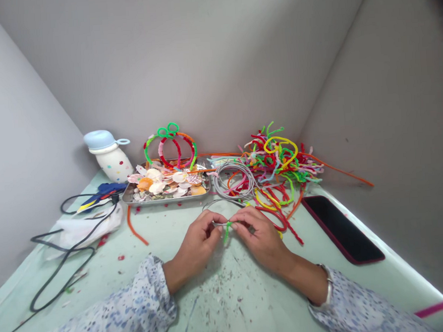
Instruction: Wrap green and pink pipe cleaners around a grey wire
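Observation:
My left hand [199, 238] and my right hand [262, 236] meet over the middle of the table, thumbs and forefingers pinched close together. Between them is a short green pipe cleaner [227, 232], its end hanging down. My left fingertips grip a thin grey wire that runs toward the green piece. At the join, the right fingertips pinch the pipe cleaner. Part of a grey wire loop [224, 200] arcs behind the hands. Just beyond lies a coil of grey wire [215, 182]. The fingers hide how wire and pipe cleaner are joined.
Behind stand a metal tray [163, 200] of shells, wrapped hoops [194, 147] and a heap of coloured pipe cleaners [281, 154]. A phone [343, 231] lies right. On the left are a white bottle [113, 163], a blue-handled tool [107, 190] and a black cable [61, 263].

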A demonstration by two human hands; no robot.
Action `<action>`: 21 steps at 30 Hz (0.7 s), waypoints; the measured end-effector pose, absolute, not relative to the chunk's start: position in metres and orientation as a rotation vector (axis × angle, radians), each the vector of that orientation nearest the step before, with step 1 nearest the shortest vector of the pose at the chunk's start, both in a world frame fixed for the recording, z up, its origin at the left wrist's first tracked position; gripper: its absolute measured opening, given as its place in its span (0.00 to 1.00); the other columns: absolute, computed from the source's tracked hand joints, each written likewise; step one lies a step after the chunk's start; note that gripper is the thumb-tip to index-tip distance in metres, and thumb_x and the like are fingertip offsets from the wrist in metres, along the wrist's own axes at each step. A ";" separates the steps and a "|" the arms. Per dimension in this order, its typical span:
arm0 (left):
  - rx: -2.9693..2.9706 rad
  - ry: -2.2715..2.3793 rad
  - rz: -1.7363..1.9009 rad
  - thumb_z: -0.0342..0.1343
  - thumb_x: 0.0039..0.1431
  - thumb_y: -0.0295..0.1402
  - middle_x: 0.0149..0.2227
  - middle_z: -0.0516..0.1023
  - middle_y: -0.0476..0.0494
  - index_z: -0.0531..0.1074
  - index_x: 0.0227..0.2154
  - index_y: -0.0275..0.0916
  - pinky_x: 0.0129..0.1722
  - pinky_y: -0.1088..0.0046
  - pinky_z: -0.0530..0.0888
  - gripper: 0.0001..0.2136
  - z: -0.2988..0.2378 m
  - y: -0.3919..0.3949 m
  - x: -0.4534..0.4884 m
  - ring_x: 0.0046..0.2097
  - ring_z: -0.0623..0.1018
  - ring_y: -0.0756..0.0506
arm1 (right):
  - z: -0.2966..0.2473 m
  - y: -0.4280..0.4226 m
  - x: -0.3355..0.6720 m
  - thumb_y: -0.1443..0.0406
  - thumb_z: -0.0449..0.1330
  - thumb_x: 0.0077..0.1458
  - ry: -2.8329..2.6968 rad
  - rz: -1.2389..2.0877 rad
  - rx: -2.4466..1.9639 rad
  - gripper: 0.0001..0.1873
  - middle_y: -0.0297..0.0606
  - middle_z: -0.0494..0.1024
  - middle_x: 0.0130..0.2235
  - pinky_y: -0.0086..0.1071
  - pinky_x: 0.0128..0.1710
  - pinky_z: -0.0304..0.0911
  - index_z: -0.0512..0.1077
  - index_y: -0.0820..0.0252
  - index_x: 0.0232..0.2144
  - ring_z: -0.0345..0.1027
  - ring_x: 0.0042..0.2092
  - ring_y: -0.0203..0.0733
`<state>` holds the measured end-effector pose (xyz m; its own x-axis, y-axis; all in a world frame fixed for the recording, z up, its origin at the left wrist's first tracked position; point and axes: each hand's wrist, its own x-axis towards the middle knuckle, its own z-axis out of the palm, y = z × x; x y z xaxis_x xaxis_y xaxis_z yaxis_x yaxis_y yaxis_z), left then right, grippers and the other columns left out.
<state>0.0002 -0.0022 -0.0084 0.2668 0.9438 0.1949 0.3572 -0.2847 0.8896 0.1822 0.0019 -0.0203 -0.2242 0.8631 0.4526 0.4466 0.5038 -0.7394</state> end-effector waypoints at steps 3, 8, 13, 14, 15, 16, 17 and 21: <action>1.837 1.208 1.015 0.52 0.58 0.31 0.33 0.70 0.48 0.73 0.38 0.38 0.29 0.77 0.64 0.07 -0.010 -0.002 0.001 0.29 0.67 0.51 | -0.020 0.001 0.183 0.68 0.58 0.57 -1.842 0.595 -1.098 0.06 0.37 0.73 0.40 0.34 0.42 0.64 0.75 0.54 0.36 0.68 0.43 0.41; 1.858 1.222 1.045 0.54 0.57 0.31 0.32 0.69 0.49 0.73 0.37 0.38 0.28 0.78 0.65 0.06 -0.014 -0.001 0.002 0.28 0.67 0.53 | -0.019 0.001 0.182 0.68 0.58 0.57 -1.840 0.593 -1.096 0.07 0.37 0.73 0.39 0.34 0.41 0.65 0.75 0.54 0.37 0.68 0.42 0.41; 1.848 1.270 1.059 0.55 0.55 0.31 0.31 0.69 0.49 0.74 0.34 0.38 0.27 0.79 0.65 0.05 -0.016 0.001 0.002 0.27 0.67 0.53 | -0.022 0.002 0.182 0.67 0.58 0.57 -1.845 0.589 -1.070 0.07 0.37 0.74 0.38 0.34 0.40 0.66 0.75 0.54 0.37 0.69 0.40 0.41; 1.842 1.275 1.058 0.56 0.55 0.31 0.31 0.69 0.49 0.74 0.33 0.38 0.26 0.79 0.64 0.05 -0.016 0.001 0.001 0.26 0.67 0.53 | -0.022 0.002 0.182 0.67 0.58 0.57 -1.846 0.587 -1.065 0.07 0.37 0.74 0.38 0.34 0.39 0.66 0.75 0.54 0.37 0.69 0.40 0.41; 1.837 1.278 1.062 0.56 0.54 0.30 0.30 0.69 0.49 0.74 0.33 0.38 0.26 0.79 0.64 0.05 -0.016 0.001 0.001 0.26 0.67 0.53 | -0.023 0.002 0.182 0.67 0.58 0.57 -1.847 0.585 -1.061 0.07 0.37 0.74 0.38 0.34 0.39 0.67 0.75 0.54 0.37 0.69 0.41 0.41; 1.833 1.279 1.064 0.56 0.54 0.31 0.30 0.69 0.50 0.74 0.33 0.38 0.26 0.79 0.64 0.05 -0.016 0.001 0.001 0.26 0.67 0.53 | -0.023 0.003 0.182 0.67 0.58 0.57 -1.848 0.585 -1.061 0.07 0.37 0.74 0.38 0.34 0.40 0.67 0.75 0.54 0.37 0.69 0.41 0.41; 1.830 1.280 1.065 0.56 0.54 0.31 0.30 0.69 0.50 0.74 0.33 0.38 0.26 0.79 0.65 0.05 -0.016 0.001 0.001 0.26 0.67 0.53 | -0.023 0.003 0.182 0.67 0.58 0.57 -1.848 0.584 -1.061 0.07 0.37 0.74 0.38 0.34 0.40 0.67 0.75 0.54 0.37 0.69 0.41 0.41; 1.820 1.289 1.051 0.57 0.54 0.31 0.30 0.70 0.50 0.74 0.33 0.38 0.27 0.78 0.65 0.05 -0.017 0.002 0.001 0.26 0.67 0.53 | -0.023 0.002 0.181 0.68 0.58 0.57 -1.848 0.585 -1.067 0.07 0.37 0.74 0.39 0.34 0.41 0.66 0.75 0.54 0.37 0.69 0.41 0.41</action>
<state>0.0009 0.0025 -0.0170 0.1895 0.9539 0.2329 0.4203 -0.2931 0.8587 0.1814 0.0019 -0.0226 -0.2267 0.8556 0.4654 0.4317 0.5166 -0.7394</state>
